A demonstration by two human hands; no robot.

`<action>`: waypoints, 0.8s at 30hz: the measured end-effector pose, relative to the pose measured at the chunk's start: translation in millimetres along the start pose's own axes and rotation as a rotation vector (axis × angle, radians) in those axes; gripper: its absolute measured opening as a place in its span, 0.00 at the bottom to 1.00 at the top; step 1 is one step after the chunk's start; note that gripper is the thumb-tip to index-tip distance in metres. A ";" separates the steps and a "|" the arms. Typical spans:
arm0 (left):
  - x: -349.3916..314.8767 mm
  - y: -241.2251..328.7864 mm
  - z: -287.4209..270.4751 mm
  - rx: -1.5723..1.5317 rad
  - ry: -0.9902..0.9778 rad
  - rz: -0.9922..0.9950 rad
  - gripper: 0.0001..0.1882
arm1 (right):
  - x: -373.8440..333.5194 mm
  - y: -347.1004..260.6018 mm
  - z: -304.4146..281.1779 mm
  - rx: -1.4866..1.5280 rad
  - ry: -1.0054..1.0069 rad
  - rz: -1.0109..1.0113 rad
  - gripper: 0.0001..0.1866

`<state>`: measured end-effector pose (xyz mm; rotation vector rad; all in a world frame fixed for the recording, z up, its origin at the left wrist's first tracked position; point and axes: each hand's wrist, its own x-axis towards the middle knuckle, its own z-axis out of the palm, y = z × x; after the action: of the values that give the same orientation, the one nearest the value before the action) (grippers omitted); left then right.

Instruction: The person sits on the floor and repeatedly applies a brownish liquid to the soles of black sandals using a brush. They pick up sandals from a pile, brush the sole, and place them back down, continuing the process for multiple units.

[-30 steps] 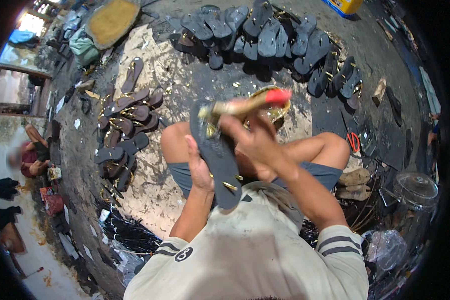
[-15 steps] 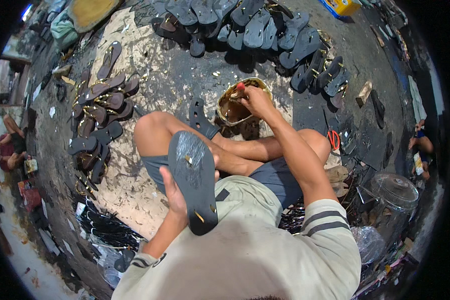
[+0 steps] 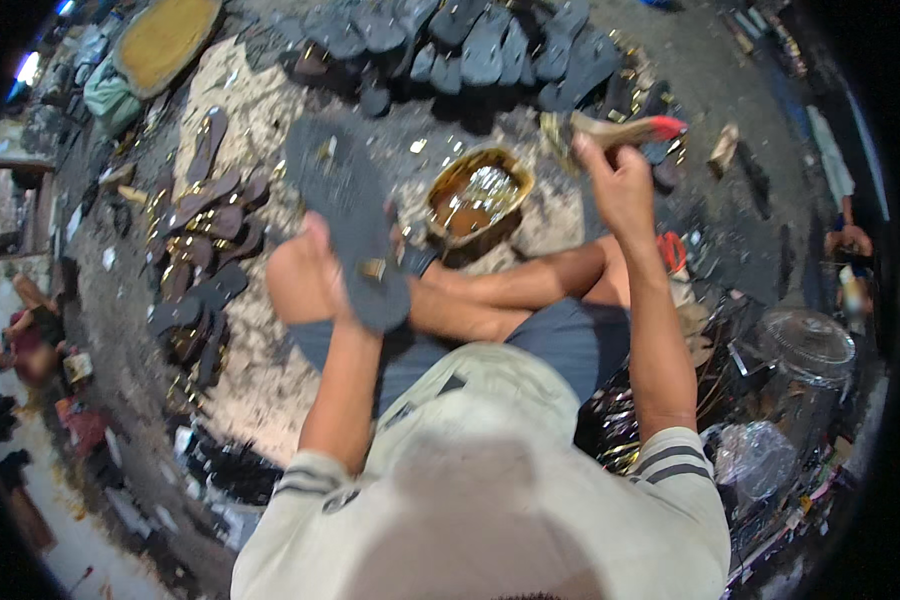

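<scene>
My left hand (image 3: 322, 262) grips a dark flat sandal sole (image 3: 355, 205), held out over my left knee. Its fingers are mostly behind the sole, which is smeared by motion. In my right hand (image 3: 622, 190) is a brush (image 3: 625, 131) with a wooden handle and a red end, raised above my right knee. The brush's bristles point left. Between the two hands, beyond my crossed legs, stands a round pot (image 3: 519, 172) with shiny amber-brown liquid in it. Neither hand touches the pot.
Brown sandals (image 3: 198, 245) lie heaped at the left. Many dark soles (image 3: 483, 55) line the far side. Red-handled scissors (image 3: 673, 252) and a wire fan guard (image 3: 805, 345) are at the right. Another person (image 3: 32, 335) sits at the far left.
My left hand has moved the sole forward, away from my torso. My right hand has lifted the brush out of the pot and swung it to the right.
</scene>
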<state>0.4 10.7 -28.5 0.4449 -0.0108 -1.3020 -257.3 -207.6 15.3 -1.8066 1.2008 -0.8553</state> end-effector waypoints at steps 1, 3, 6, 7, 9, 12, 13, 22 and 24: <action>6.6 -0.8 28.4 0.258 0.063 0.142 0.42 | -13.2 -50.6 11.6 0.417 -0.021 0.077 0.14; 32.0 -3.9 26.7 0.169 -0.138 0.158 0.38 | -60.8 -90.3 48.6 0.361 -0.170 0.182 0.18; 28.1 -34.9 85.4 0.064 0.098 0.242 0.34 | -85.3 -85.5 96.4 0.313 -0.049 -0.210 0.17; 29.2 -32.1 91.0 0.063 0.063 0.248 0.34 | -71.8 -91.5 97.4 0.319 -0.057 -0.229 0.15; 19.7 -24.3 91.5 0.064 0.030 0.254 0.33 | -60.9 -101.5 95.8 0.261 -0.056 -0.483 0.14; 25.8 6.4 76.9 0.016 -0.213 0.105 0.34 | -95.6 -99.0 88.5 0.218 -0.139 -0.659 0.17; 27.7 10.0 71.8 0.018 -0.314 0.042 0.34 | -103.7 -97.8 88.0 0.391 -0.240 -0.603 0.18; 32.8 8.3 42.6 0.052 -0.418 -0.107 0.30 | -81.6 -108.6 89.9 0.397 -0.416 -0.790 0.11; 27.4 -18.6 65.0 -0.084 -0.127 0.019 0.29 | -45.1 -107.0 100.7 0.444 -0.489 -0.698 0.10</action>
<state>-25.8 -38.6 18.5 0.2895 -0.0664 -1.3052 -142.3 -115.0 58.1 -1.8999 0.0382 -0.8826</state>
